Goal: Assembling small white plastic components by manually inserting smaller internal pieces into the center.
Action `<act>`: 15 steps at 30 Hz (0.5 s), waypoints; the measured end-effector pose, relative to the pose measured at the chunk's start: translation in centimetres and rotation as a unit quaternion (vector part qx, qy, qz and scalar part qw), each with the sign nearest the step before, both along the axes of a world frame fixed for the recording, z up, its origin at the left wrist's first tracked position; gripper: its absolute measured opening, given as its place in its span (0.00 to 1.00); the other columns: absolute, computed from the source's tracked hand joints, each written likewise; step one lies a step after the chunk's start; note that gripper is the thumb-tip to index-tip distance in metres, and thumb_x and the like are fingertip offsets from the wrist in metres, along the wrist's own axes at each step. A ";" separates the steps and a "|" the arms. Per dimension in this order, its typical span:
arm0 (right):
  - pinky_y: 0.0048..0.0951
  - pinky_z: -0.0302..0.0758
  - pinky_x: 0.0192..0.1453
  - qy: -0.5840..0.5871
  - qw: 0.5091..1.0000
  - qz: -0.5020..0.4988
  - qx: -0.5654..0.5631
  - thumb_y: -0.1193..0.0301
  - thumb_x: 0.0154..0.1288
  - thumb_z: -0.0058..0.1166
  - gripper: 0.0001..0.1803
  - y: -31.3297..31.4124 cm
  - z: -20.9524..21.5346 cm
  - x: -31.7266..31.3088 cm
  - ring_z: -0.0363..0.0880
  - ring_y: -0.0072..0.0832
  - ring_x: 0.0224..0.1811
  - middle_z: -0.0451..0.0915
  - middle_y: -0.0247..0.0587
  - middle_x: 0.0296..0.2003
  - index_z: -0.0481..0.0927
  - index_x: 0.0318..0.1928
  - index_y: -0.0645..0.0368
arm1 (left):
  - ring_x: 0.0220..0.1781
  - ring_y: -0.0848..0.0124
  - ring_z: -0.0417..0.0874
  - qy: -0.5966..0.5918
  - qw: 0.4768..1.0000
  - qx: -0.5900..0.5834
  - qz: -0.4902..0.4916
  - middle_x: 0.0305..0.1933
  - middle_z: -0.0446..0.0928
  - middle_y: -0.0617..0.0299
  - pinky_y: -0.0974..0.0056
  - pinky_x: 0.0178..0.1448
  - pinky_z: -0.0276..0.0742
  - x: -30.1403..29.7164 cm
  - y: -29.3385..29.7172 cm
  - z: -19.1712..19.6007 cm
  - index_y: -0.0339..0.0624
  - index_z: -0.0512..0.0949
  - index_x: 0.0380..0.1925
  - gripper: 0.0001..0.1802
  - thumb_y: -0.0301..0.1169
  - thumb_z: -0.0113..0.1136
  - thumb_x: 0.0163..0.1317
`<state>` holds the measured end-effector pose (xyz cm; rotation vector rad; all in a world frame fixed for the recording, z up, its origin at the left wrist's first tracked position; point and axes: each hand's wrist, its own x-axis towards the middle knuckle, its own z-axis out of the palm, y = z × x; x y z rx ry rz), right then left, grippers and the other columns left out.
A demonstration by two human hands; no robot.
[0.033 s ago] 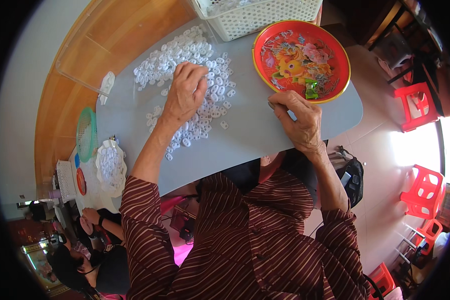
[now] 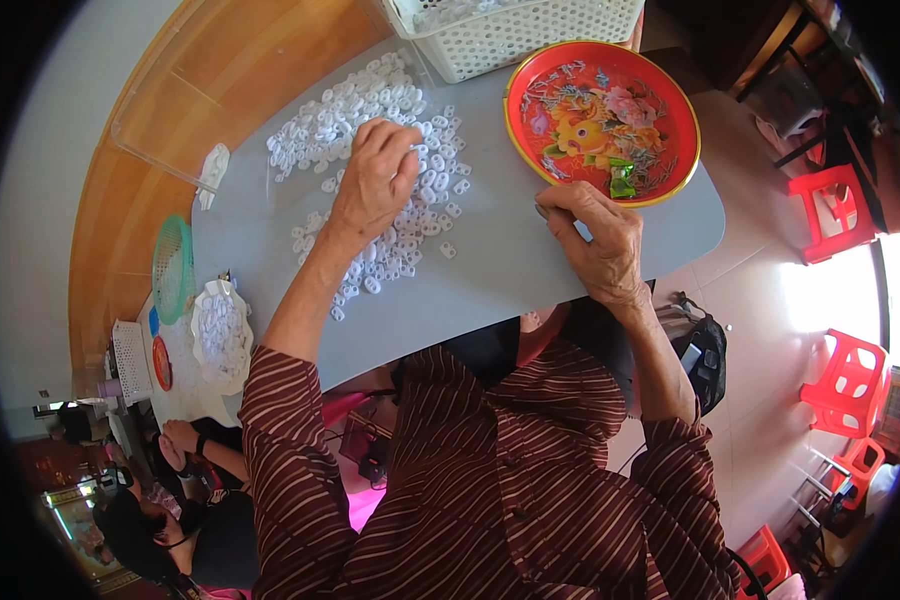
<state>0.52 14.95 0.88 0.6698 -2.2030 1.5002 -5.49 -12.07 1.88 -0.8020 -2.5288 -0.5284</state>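
White two-holed pieces scattered beneath and around left hand.

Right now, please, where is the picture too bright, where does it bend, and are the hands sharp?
Head view: glare whitens the floor by the red stools, the wooden panel bows toward the left, and left hand and right hand look fairly sharp.

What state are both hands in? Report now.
Left hand: curled over white pieces; grip cannot be told.
Right hand: pinched closed near red tray; contents cannot be told.
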 end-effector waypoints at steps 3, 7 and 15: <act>0.28 0.76 0.37 -0.001 1.000 0.005 0.003 0.85 0.53 0.56 0.10 0.1 0.1 0.0 0.80 0.34 0.32 0.79 0.42 0.30 0.78 0.36 0.63 | 0.50 0.55 0.70 -0.007 0.999 -0.032 -0.007 0.39 0.74 0.55 0.56 0.59 0.65 -0.7 1.3 -0.1 0.36 0.75 0.38 0.11 0.20 0.53 0.52; 0.25 0.76 0.38 -0.011 1.000 0.007 0.003 0.86 0.52 0.57 0.10 0.2 0.2 -0.1 0.81 0.30 0.32 0.80 0.41 0.30 0.78 0.37 0.64 | 0.51 0.55 0.69 -0.002 0.996 -0.088 -0.009 0.41 0.73 0.54 0.56 0.59 0.65 -0.8 0.8 0.1 0.35 0.74 0.38 0.11 0.20 0.54 0.52; 0.27 0.77 0.38 0.008 1.000 0.005 0.001 0.86 0.51 0.56 0.11 0.1 0.1 0.0 0.81 0.33 0.33 0.80 0.42 0.30 0.78 0.36 0.64 | 0.52 0.53 0.70 -0.049 0.996 -0.039 -0.060 0.47 0.71 0.50 0.56 0.60 0.65 -3.0 5.3 -0.6 0.32 0.72 0.44 0.14 0.25 0.53 0.57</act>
